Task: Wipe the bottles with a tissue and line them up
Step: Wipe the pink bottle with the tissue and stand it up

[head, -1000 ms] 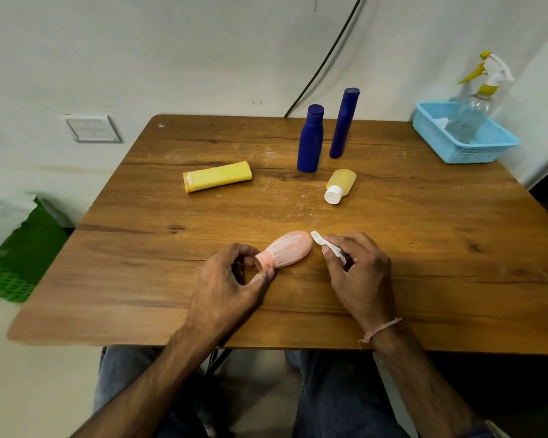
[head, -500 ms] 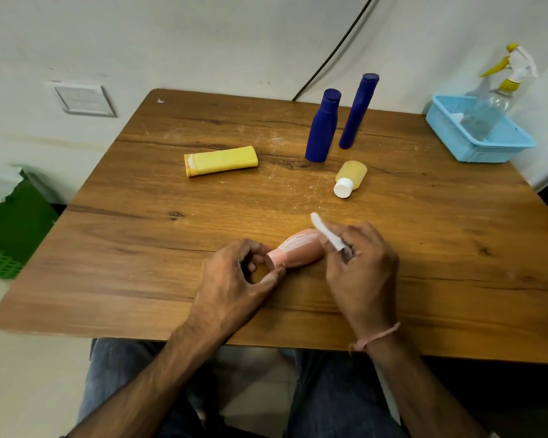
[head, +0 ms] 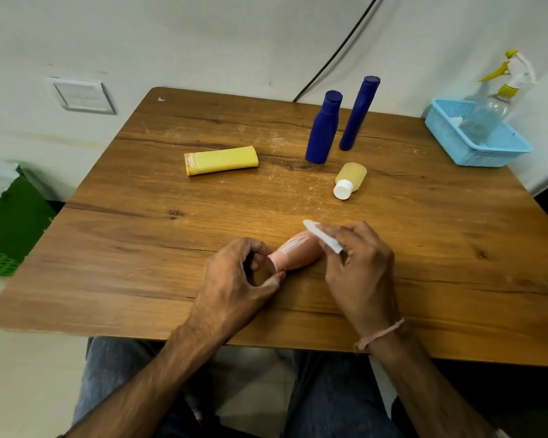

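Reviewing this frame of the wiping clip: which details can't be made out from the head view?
- Pink bottle: its cap end sits inside the left hand grip; its base is behind the right hand.
- Tissue: mostly folded within the right fingers, so its size is unclear.
- Spray bottle: its base is hidden by the blue basket wall.
- Bottle labels: too small to read.

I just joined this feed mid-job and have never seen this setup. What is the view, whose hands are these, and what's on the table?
One camera worn on a person's head looks down at their bare hands; no robot. The left hand pinches the cap end of a lying pink plastic bottle; the right hand presses a folded white tissue on it. On the brown wooden table: a lying yellow tube, two upright dark blue bottles, a lying small yellow bottle, and a blue basket with a clear spray bottle.
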{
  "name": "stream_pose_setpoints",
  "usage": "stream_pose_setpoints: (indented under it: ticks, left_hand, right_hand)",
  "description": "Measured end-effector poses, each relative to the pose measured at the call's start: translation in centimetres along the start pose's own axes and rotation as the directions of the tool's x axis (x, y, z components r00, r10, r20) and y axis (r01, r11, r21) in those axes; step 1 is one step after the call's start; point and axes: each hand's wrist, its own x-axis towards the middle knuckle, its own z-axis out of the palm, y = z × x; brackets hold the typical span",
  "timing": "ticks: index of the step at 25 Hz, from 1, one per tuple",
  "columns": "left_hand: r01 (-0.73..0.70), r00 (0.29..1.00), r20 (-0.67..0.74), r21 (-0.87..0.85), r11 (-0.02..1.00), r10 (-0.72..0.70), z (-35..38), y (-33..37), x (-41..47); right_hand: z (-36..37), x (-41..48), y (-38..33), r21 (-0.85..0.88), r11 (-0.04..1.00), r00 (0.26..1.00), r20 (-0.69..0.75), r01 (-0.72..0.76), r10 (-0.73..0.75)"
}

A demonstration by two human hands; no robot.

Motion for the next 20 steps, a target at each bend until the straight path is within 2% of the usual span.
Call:
stream_pose_setpoints:
  ticks: [2, 3, 6, 8, 9, 12, 14, 18, 20]
  left_hand:
    - [-0.020, 1.000, 0.007, 0.002, 1.000, 0.020, 0.1, -0.1, 0.0]
    - [-0.026, 1.000, 0.013, -0.002, 1.000, 0.026, 0.1, -0.1, 0.0]
    - [-0.042, 0.999, -0.001, -0.016, 0.999, 0.042, 0.1, -0.1, -0.1]
    - [-0.055, 0.998, -0.007, -0.037, 0.998, 0.055, 0.1, -0.1, -0.1]
    - [-0.061, 0.998, -0.001, -0.042, 0.997, 0.061, 0.1, -0.1, -0.1]
    - [-0.101, 0.995, 0.004, -0.040, 0.994, 0.102, 0.0, -0.1, -0.1]
    - [-0.116, 0.993, 0.018, -0.048, 0.992, 0.117, 0.0, 0.1, -0.2]
    - [-0.060, 0.998, 0.010, -0.187, 0.980, 0.063, 0.0, 0.4, -0.3]
    - [-0.068, 0.998, -0.001, -0.220, 0.973, 0.069, 0.0, 0.3, -0.3]
  right_hand:
    - [0.1, 0.9, 0.6, -0.108, 0.993, 0.998, 0.009, -0.053, 0.055]
    - [0.5, 0.4, -0.1, -0.119, 0.992, 0.998, 0.038, -0.036, 0.040]
    - [1.5, -3.5, -3.4, -0.012, 0.985, 0.975, 0.145, 0.173, -0.169]
    - [0.8, -4.3, -4.0, 0.071, 0.969, 0.954, 0.171, 0.237, -0.246]
    - [0.4, -3.6, -3.5, 0.066, 0.968, 0.959, 0.137, 0.241, -0.248]
    - [-0.6, 0.0, -0.7, -0.093, 0.993, 0.997, 0.022, 0.078, -0.077]
    - [-0.2, 0.3, -0.7, -0.149, 0.989, 0.999, 0.036, 0.003, 0.003]
    - [1.2, -4.4, -4.4, 0.018, 0.981, 0.968, 0.153, 0.196, -0.196]
    - [0.5, -4.5, -4.4, 0.091, 0.969, 0.961, 0.130, 0.232, -0.242]
